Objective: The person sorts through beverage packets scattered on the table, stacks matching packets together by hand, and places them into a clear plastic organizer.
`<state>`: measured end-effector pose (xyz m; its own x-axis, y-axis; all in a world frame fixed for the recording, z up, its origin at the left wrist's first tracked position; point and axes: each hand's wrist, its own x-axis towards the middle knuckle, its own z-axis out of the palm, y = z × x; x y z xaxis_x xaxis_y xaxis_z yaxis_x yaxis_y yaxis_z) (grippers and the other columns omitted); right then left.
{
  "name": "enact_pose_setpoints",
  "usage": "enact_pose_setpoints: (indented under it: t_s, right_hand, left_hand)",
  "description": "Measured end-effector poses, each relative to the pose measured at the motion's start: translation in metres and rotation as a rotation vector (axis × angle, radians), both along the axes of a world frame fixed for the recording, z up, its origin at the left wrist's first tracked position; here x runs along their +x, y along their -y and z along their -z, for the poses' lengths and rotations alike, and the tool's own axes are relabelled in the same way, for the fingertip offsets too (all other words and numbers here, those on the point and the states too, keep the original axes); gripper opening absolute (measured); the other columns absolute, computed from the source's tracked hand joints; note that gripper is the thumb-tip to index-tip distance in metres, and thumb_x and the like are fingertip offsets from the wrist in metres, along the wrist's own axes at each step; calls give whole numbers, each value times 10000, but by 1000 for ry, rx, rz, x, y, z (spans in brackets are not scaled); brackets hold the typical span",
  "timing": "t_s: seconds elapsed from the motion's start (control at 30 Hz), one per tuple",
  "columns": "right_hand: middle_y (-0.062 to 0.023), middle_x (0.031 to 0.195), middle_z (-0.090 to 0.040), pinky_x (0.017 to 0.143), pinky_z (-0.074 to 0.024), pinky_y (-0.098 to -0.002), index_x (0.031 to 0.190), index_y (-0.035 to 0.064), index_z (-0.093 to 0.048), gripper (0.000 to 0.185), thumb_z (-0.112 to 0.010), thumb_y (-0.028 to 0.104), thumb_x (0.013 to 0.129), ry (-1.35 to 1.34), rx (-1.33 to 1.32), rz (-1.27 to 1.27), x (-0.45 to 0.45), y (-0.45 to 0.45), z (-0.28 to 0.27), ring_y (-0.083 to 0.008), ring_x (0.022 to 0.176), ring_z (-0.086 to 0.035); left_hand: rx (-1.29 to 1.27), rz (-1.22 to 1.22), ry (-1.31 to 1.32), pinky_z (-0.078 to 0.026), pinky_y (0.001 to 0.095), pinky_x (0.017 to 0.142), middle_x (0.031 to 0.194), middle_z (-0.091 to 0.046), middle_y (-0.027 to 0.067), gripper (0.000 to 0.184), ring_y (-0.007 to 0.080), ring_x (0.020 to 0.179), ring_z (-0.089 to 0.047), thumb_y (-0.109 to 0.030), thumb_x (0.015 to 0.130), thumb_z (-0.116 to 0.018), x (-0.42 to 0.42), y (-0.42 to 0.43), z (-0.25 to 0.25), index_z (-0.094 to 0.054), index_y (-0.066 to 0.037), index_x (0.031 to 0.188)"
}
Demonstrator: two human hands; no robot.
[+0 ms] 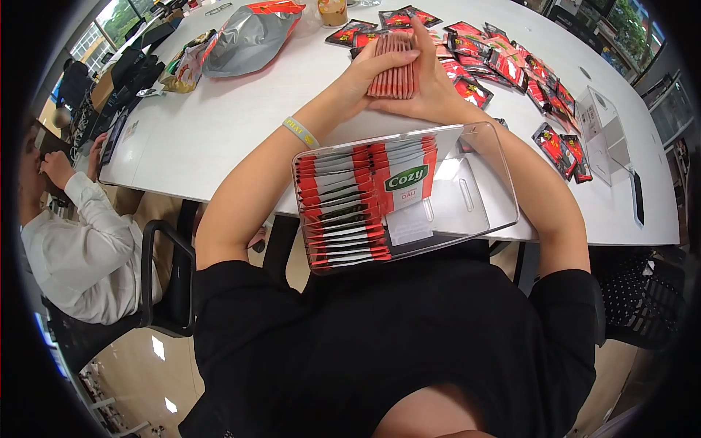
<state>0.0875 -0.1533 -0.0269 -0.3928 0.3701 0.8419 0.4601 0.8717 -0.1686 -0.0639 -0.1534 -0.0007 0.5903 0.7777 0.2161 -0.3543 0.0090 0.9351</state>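
A stack of red packets (394, 69) stands on edge between my two hands above the white table. My left hand (376, 67) grips its left side, with the thumb across the packets. On the other side, my right hand (431, 84) presses against the stack with a finger pointing up. Nearer to me, a clear plastic box (467, 230) holds rows of red and white packets (339, 208) at its left and a "Cozy" packet (405, 179) in the middle. Its right part shows bare plastic.
Many loose red and black packets (507, 69) lie spread across the back right of the table (219, 131). A silver bag (252, 44), a cup (333, 12), a clear stand (604, 135) and a phone (638, 198) are there too. A person in white (95, 248) sits at the left.
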Motion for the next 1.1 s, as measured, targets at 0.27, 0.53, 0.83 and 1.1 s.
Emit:
enact_pose_setpoints:
  t_s: [0.27, 0.53, 0.83, 1.1]
  right_hand:
    - [-234, 1217, -421, 887, -408, -422, 1390, 36, -44, 1177, -816, 276, 534, -51, -55, -66, 3, 3, -5, -364, 1082, -476]
    - [-230, 1223, -412, 904, -400, -415, 1398, 53, -42, 1171, -800, 242, 526, -95, -109, -31, 1, 2, -9, -359, 1095, -471]
    - [-225, 1194, -440, 873, -397, -430, 1393, 26, -15, 1201, -806, 249, 517, -31, -23, 45, 0, 5, -14, -350, 1057, -477]
    - [-289, 1424, -63, 1077, -158, -421, 1381, -7, 115, 1277, -815, 384, 598, 143, -238, -100, 4, 23, -61, -392, 1320, -167]
  left_hand:
    - [62, -106, 44, -434, 311, 879, 1118, -498, 74, 696, 151, 1054, -511, -308, 744, -690, 7, 3, -1, -290, -71, 1262]
    - [84, -164, 30, -422, 333, 887, 1175, -474, 112, 955, 205, 1108, -491, -361, 745, -697, 9, -6, 6, -76, -37, 1394]
    - [175, -34, -38, -454, 316, 842, 1136, -484, 125, 939, 211, 1070, -525, -350, 757, -696, 1, -1, -5, -86, -34, 1398]
    - [103, -11, -7, -489, 302, 805, 1001, -567, 79, 430, 148, 895, -594, -194, 801, -586, -13, 4, -21, -443, -17, 1165]
